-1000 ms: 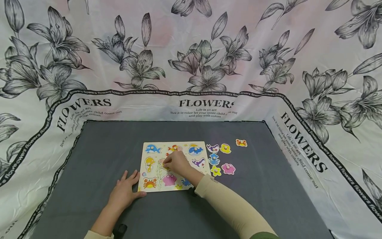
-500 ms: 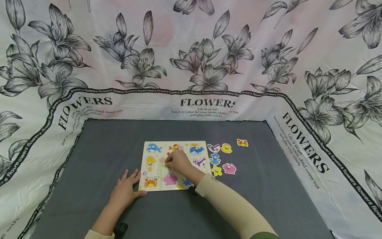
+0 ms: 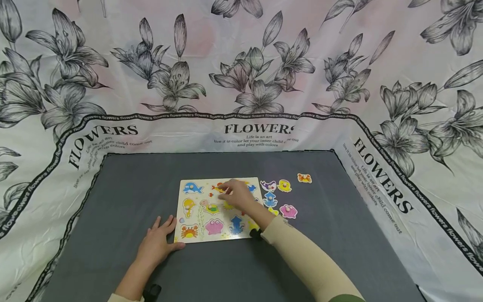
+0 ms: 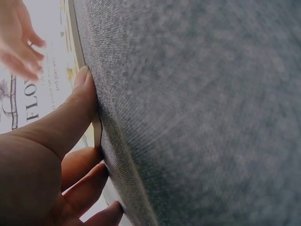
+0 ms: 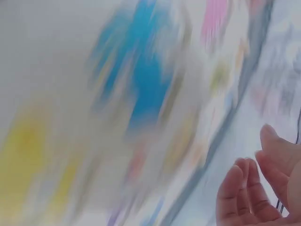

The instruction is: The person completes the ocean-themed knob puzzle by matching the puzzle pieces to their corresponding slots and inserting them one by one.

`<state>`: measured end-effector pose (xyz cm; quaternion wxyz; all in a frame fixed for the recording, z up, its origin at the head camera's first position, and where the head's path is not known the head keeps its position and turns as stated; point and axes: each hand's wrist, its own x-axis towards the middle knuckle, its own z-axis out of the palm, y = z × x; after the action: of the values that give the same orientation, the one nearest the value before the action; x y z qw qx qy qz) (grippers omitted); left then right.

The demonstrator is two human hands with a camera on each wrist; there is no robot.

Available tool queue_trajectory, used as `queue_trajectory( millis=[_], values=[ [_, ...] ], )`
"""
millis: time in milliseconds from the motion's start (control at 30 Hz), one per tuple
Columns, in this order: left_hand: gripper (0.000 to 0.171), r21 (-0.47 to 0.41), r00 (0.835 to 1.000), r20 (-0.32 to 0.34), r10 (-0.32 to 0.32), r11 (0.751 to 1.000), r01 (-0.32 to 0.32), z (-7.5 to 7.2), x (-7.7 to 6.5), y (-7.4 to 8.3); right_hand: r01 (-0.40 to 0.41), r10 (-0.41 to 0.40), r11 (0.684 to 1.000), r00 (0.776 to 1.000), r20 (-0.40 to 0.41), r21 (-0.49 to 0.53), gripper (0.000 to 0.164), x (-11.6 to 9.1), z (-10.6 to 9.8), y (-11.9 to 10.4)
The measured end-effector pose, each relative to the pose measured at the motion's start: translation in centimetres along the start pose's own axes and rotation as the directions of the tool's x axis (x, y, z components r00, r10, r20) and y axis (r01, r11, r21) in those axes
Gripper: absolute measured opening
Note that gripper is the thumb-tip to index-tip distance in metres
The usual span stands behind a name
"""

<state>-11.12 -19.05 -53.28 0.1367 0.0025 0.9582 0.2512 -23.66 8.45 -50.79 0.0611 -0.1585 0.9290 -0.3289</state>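
A pale puzzle board (image 3: 205,240) with sea-animal pictures lies on the dark cloth. My left hand (image 3: 156,239) rests at its near left corner, fingers against the left edge and thumb along the front edge. The left wrist view shows that thumb (image 4: 70,113) on the rim. My right hand (image 3: 239,196) hovers above the board's upper middle, thumb and fingers apart, with nothing between them. The right wrist view also shows this hand (image 5: 256,193) empty, over a blurred board. A turtle piece (image 3: 212,209) lies in the middle-left slot. My right hand partly hides the red fish (image 3: 217,187).
To the right of the board lie loose pieces: a purple whale (image 3: 268,186), a yellow round animal (image 3: 284,186), a blue piece (image 3: 270,199), a partly hidden yellow star (image 3: 273,211), a pink piece (image 3: 288,211) and a crab (image 3: 304,178). Flower-printed cloth (image 3: 256,94) rises behind.
My right hand has let go of the turtle piece and moved up and right, so the turtle now shows on the board. The left hand has stayed at the corner.
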Motion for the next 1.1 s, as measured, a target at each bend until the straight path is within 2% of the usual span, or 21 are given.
queue_trajectory(
  millis=[100,200,267,333,400,467,533,633,833,1100],
  values=[
    [0.097,0.000,1.000,0.002,0.000,1.000,0.000,0.0,0.0,0.0,-0.043,0.047,0.998,0.989,-0.143,0.035,0.030,-0.8,-4.1,4.3],
    [0.098,-0.002,1.000,0.003,-0.003,1.000,0.003,-0.1,-0.2,0.1,-0.123,0.133,0.991,0.955,-0.266,0.055,0.028,-2.0,-7.9,9.0],
    [0.099,0.003,1.000,0.002,-0.003,1.000,0.003,-0.2,-0.2,0.0,-0.184,0.192,0.981,0.933,-0.306,0.053,0.028,-2.7,-9.7,11.6],
    [0.099,0.006,1.000,0.003,-0.002,1.000,0.002,-0.3,-0.2,0.0,-0.229,0.227,0.973,0.922,-0.315,0.029,0.029,-3.1,-10.8,13.5],
    [0.099,0.011,1.000,0.007,-0.002,1.000,0.002,-0.3,-0.3,0.0,-0.262,0.253,0.965,0.918,-0.305,0.013,0.030,-3.3,-11.2,14.8],
    [0.099,0.012,1.000,0.011,0.000,1.000,0.000,-0.3,-0.3,0.1,-0.275,0.260,0.961,0.924,-0.281,-0.014,0.031,-3.3,-11.1,15.7],
    [0.099,0.010,1.000,0.017,0.002,1.000,-0.002,-0.3,-0.3,0.2,-0.276,0.262,0.961,0.931,-0.256,-0.023,0.030,-3.3,-10.9,16.3],
    [0.099,0.004,1.000,0.018,0.011,1.000,-0.011,0.0,-0.4,0.4,-0.297,0.279,0.954,0.928,-0.246,-0.035,0.026,-3.4,-10.5,16.8],
    [0.098,-0.005,1.000,0.011,0.011,1.000,-0.011,0.2,-0.4,0.5,-0.338,0.318,0.941,0.907,-0.278,-0.027,0.020,-3.4,-9.9,17.2],
    [0.099,0.006,1.000,0.012,-0.005,1.000,0.005,0.0,-0.4,0.5,-0.309,0.276,0.949,0.907,-0.318,-0.057,0.016,-3.0,-9.8,17.2]
  ],
)
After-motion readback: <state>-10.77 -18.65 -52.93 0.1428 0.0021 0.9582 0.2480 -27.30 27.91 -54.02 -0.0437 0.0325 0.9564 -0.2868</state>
